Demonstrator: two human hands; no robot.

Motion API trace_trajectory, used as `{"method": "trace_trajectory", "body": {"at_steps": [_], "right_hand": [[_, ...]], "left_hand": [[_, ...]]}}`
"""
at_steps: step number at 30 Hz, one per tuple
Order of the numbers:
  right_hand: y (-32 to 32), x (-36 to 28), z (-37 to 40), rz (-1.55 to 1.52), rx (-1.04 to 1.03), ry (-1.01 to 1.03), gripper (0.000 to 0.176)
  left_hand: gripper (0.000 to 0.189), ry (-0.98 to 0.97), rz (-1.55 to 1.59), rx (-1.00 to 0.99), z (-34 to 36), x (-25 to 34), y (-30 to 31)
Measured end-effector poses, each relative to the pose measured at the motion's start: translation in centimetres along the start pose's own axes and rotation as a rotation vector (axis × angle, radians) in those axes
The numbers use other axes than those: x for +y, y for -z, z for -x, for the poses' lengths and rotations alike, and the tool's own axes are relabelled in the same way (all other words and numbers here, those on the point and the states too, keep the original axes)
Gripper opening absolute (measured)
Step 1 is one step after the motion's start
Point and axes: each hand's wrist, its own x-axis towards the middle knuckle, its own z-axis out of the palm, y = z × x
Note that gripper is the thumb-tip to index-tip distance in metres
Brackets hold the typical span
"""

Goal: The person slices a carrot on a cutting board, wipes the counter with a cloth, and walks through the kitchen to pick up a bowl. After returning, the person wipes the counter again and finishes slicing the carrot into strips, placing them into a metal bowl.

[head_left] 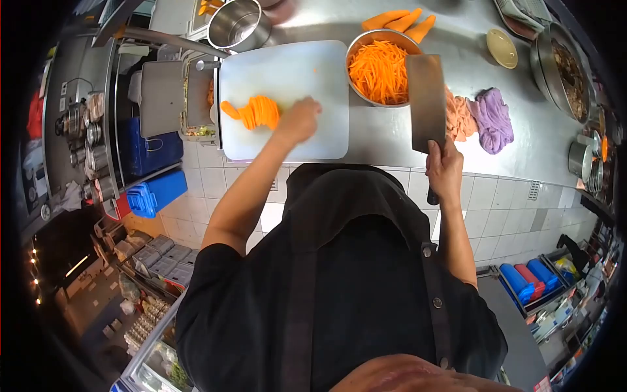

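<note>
My right hand (445, 171) is wrapped round the handle of a cleaver (427, 98). The broad blade is held over the right side of a steel bowl (354, 86) heaped with shredded carrot (384, 73). Over the white cutting board (294, 62) is my left hand (299, 122), its fingers smeared by motion. Just left of that hand, a fanned row of carrot slices (258, 113) lies on the board.
Several peeled carrots (398, 21) lie behind the bowl. Orange and purple cloths (493, 121) sit right of the cleaver, with a yellowish dish (501, 48) beyond. A steel pot (239, 26) stands at the back left. A large pan (567, 72) of dark food is far right.
</note>
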Motion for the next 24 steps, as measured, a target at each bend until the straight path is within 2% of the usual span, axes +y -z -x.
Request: {"method": "trace_trajectory", "body": {"at_steps": [1,3,5,7,11,14,16,17,18,19,20,21,23,24], "right_hand": [[-0.3,-0.3,-0.4,-0.003,-0.004,0.006,0.016],[-1.0,-1.2,-1.1,0.074,-0.065,0.206,0.017],[-2.0,-1.5,-1.6,0.094,-0.101,0.193,0.019],[-3.0,-2.4,-2.2,0.145,-0.164,0.267,0.021],[-5.8,-3.5,-2.6,0.132,-0.229,0.262,0.023],[-7.8,-4.5,-2.9,0.113,-0.289,0.259,0.021],[-9.8,-3.7,-3.2,0.152,-0.286,0.305,0.022],[-10.5,-3.2,-3.5,0.15,-0.306,0.359,0.014],[-11.0,-3.6,-3.8,0.206,-0.307,0.403,0.018],[-11.6,-4.0,-3.7,0.263,-0.317,0.44,0.029],[-12.5,-4.0,-3.6,0.263,-0.301,0.426,0.029],[-13.7,-3.5,-3.7,0.35,-0.302,0.492,0.045],[-16.9,-1.2,-4.3,0.609,-0.348,0.626,0.077],[-16.9,-1.4,-4.6,0.614,-0.327,0.615,0.077]], "left_hand": [[0.019,-0.006,-0.077,0.018,1.5,1.0,-0.9],[0.015,0.007,-0.095,0.058,2.8,1.8,-1.7],[0.011,0.022,-0.114,0.102,3.9,2.2,-2.3],[0.008,0.14,-0.094,0.136,4.3,2.5,-3.0],[0.01,0.193,-0.108,0.139,4.6,3.2,-3.4],[0.014,0.265,-0.06,0.169,4.9,3.9,-2.8],[0.016,0.449,0.158,0.273,6.3,4.1,-0.6],[0.016,0.528,0.265,0.373,7.1,4.8,1.9],[0.016,0.604,0.374,0.466,7.1,5.7,5.0],[0.016,0.58,0.374,0.453,6.4,6.4,7.5],[0.015,0.501,0.462,0.524,5.9,7.2,9.7],[0.015,0.422,0.552,0.593,5.4,7.7,11.3],[0.017,0.222,0.467,0.475,1.9,8.4,12.2],[0.017,0.199,0.47,0.469,1.3,8.2,12.5]]}}
